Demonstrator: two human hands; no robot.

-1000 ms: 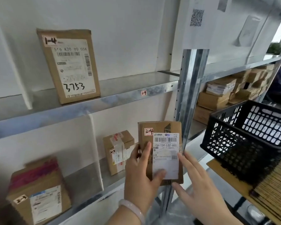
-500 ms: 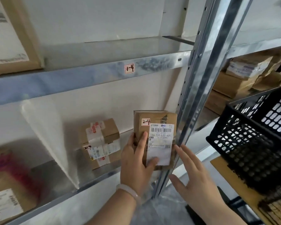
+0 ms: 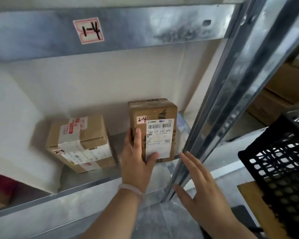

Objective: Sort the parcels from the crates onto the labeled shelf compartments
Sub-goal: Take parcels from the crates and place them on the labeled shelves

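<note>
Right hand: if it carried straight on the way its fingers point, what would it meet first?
Likely the metal shelf upright: the right hand is open, its fingertips already at the post's lower edge. Depth is unclear.

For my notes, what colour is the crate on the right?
Black, with a lattice of small holes in its wall; the crate shows only in the head view, at the right edge.
</note>
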